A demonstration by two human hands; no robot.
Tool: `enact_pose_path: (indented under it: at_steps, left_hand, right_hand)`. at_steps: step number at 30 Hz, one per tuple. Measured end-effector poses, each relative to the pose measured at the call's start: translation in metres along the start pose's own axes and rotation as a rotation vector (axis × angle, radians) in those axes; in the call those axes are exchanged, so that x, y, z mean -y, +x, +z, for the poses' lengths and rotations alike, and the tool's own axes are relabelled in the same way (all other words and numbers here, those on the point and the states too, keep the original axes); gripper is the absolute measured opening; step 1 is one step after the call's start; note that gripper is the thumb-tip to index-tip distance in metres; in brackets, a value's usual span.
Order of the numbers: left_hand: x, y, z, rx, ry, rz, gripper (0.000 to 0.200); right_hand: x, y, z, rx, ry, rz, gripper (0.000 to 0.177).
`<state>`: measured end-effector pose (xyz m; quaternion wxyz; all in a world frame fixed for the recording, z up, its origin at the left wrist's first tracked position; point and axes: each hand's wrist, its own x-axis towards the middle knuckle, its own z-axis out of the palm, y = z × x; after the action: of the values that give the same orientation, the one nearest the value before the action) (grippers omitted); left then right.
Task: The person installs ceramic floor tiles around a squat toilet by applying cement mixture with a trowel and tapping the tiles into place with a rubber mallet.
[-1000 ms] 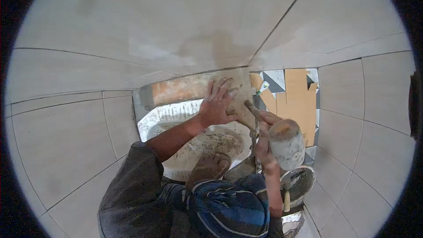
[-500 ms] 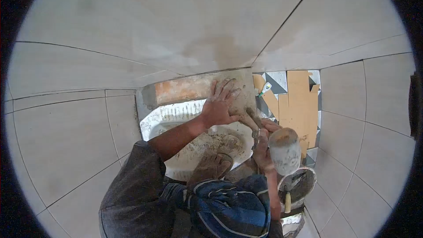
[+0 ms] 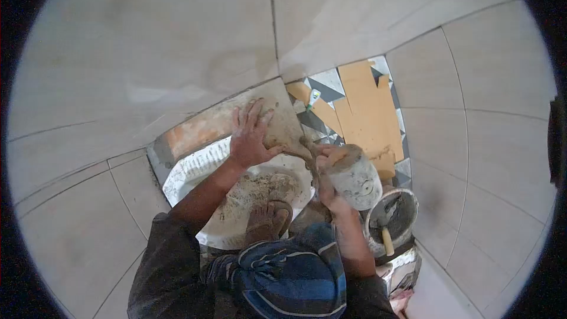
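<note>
My left hand point(image 3: 251, 136) lies with its fingers spread on a mud-smeared grey-beige slab point(image 3: 284, 106). The slab sits on the ledge above a white squat toilet pan point(image 3: 204, 224). Close to the slab's right end, my right hand point(image 3: 325, 171) is closed around the handle of what looks like a rubber mallet point(image 3: 357, 180). Its thick whitish head has a brownish end, and the hand partly hides the handle. A sandalled foot point(image 3: 266, 221) rests in the dirt-covered pan.
A bucket point(image 3: 413, 215) of grey mortar stands at right, with a wooden-handled trowel point(image 3: 387, 241) in it. Cardboard point(image 3: 369, 106) covers patterned floor tiles beyond, where a small white-and-green bottle point(image 3: 313, 99) lies. Tiled walls point(image 3: 490, 82) close in around.
The view has swung, so the scene appears turned and shifted left. My left hand stays on the slab. The mallet head has tilted, showing more of its lower end.
</note>
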<state>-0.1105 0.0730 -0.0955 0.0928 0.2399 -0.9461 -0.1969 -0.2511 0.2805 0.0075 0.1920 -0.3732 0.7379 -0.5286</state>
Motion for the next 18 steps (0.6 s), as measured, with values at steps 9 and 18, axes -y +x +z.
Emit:
enact_pose_path:
  at_steps: [9,18]
  left_hand:
    - [-0.001,0.0,0.001,0.019,0.039,-0.012,0.103]
    - [-0.004,0.0,0.0,-0.022,0.009,-0.002,0.098]
  right_hand:
    - [0.012,-0.002,-0.015,-0.225,0.32,0.102,0.027]
    - [0.002,-0.012,-0.008,-0.147,0.2,0.123,0.045]
